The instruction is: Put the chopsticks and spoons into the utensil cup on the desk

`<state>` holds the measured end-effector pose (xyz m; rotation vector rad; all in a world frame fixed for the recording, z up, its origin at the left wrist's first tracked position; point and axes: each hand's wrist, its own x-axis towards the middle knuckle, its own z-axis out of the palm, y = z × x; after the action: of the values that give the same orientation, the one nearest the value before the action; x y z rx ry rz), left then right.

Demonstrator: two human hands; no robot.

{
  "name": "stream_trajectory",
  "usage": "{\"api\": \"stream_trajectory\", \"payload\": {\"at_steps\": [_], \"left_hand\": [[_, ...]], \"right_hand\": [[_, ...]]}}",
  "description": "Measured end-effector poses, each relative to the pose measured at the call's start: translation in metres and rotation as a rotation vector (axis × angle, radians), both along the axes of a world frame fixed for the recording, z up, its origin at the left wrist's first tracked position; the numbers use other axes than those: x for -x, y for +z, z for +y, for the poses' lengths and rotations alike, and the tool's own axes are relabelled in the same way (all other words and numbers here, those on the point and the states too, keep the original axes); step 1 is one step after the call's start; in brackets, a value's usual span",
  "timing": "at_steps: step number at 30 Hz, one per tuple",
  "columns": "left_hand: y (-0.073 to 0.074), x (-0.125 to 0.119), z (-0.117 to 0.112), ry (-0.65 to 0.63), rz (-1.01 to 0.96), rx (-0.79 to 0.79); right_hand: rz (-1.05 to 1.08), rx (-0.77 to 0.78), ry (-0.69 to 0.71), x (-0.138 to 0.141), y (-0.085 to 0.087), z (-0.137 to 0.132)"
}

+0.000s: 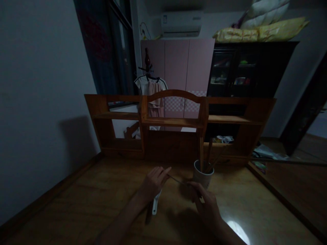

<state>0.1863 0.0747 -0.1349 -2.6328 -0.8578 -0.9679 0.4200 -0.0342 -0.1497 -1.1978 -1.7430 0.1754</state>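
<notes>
A slender chopstick (178, 179) spans the gap between my two hands above the desk. My left hand (152, 182) is closed on its left end, thumb and fingers pinched together. The other end is in the closed fingers of my right hand (205, 200). Just behind the right hand stands a white cup (202, 178) with several wooden chopsticks (201, 154) upright or leaning in it. Below my left wrist lies a white-handled utensil (155, 205), its far end hidden by the hand. A dark stick-like handle (148, 215) lies beside it, mostly covered by my forearm.
The wooden desk (107, 197) is backed by a wooden shelf unit (173, 121) behind the cup. A wall (51, 102) borders the left side. A bright light patch (238, 231) falls on the desk at right. Pink wardrobe (176, 64) and dark cabinet (245, 75) stand farther back.
</notes>
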Motion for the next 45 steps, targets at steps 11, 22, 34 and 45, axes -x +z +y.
{"api": "stream_trajectory", "payload": {"at_steps": [11,22,34,45], "left_hand": [[0.002,0.002,-0.007,0.001,-0.127,0.099],[-0.004,0.004,-0.002,-0.027,-0.084,0.202],[-0.010,0.007,0.003,-0.074,-0.171,0.288],[-0.008,0.003,0.003,-0.054,-0.180,0.243]], "right_hand": [[0.032,0.104,-0.007,0.005,0.004,0.001],[0.056,0.141,-0.005,0.003,0.005,0.000],[0.046,0.146,-0.002,0.002,0.002,-0.003],[0.027,0.154,0.001,0.003,0.006,-0.003]]}}
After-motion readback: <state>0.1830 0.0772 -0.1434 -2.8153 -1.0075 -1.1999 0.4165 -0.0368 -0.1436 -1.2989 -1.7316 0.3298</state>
